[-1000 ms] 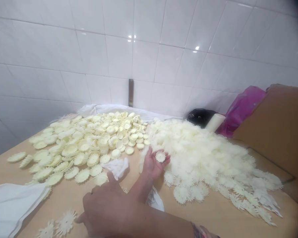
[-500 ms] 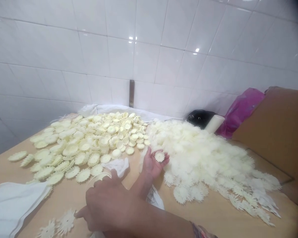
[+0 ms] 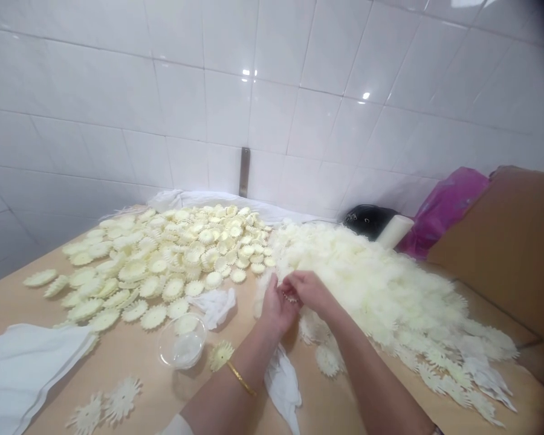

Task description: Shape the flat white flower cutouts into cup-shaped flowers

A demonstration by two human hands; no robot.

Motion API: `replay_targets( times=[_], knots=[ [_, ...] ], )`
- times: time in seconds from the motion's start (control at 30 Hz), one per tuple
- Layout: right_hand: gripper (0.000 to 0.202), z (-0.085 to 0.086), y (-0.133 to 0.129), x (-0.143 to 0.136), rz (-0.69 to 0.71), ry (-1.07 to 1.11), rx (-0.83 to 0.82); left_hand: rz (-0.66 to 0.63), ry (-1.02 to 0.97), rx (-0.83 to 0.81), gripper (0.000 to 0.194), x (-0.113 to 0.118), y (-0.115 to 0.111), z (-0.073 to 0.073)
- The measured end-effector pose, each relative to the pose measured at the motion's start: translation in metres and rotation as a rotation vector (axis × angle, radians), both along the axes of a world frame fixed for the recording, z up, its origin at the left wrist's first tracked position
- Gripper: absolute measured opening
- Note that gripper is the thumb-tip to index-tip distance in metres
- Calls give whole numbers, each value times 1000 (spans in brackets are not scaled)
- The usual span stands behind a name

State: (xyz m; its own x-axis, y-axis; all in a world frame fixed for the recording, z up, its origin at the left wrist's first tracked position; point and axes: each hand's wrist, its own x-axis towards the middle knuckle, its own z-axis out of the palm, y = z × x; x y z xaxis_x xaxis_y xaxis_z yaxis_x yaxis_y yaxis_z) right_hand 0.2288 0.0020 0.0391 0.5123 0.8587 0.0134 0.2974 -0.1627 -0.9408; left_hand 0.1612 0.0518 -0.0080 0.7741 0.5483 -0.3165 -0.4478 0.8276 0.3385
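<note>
In my left hand (image 3: 274, 311) lies a small cream flower-shaped disc (image 3: 291, 298) with a toothed rim, cradled on palm and fingers. Bent over it, my right hand (image 3: 309, 292) has its fingers drawn together against the disc; whatever they may pinch is hidden. A round clear plastic tub (image 3: 164, 354) with whitish contents stands to the left of my left wrist. Beside that wrist lies a loose pale yellow flower cut-out (image 3: 220, 355). Two more flower cut-outs (image 3: 123, 399) rest near the front left.
Layered cream petal discs (image 3: 172, 266) are heaped at the back left. A pile of thin white petal cut-outs (image 3: 381, 290) spreads to the right. White cloths (image 3: 31, 368) lie about. At the right stand a cardboard box (image 3: 503, 241), magenta bag (image 3: 448, 205) and white roll (image 3: 395, 231).
My right hand has moved from above the tub, where it crossed my left arm, over to the disc in my left hand. The tub is now uncovered. The view has shifted slightly.
</note>
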Motion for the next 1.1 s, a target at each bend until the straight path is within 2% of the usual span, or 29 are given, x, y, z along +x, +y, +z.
replay_targets(
  times=[0.17, 0.3, 0.43, 0.53, 0.63, 0.73, 0.87, 1.0, 1.1],
  knots=[
    [23, 0, -6, 1, 79, 42, 79, -3, -113, 108, 45, -1, 2, 0],
    [21, -3, -8, 0, 46, 19, 81, 2, -30, 62, 42, -1, 2, -2],
    [24, -7, -12, 6, 70, 54, 114, -24, -77, 97, 44, -1, 1, -3],
    [24, -7, -18, 16, 82, 60, 118, -32, -38, 84, 42, 0, 2, -2],
    [28, -5, -22, 30, 6, 151, 231, -51, -30, 101, 33, 6, 4, -1],
    [33, -6, -25, 40, -81, 226, 315, -60, 38, 172, 9, 18, 4, -3],
    [34, -12, -23, 43, -82, 243, 313, -30, 85, 272, 16, 34, 0, -8],
    [33, -22, -22, 46, -113, 259, 360, -21, 160, 375, 11, 40, -2, -13],
    [32, -29, -22, 51, -179, 193, 376, -49, 220, 423, 7, 39, -1, -18]
  ],
)
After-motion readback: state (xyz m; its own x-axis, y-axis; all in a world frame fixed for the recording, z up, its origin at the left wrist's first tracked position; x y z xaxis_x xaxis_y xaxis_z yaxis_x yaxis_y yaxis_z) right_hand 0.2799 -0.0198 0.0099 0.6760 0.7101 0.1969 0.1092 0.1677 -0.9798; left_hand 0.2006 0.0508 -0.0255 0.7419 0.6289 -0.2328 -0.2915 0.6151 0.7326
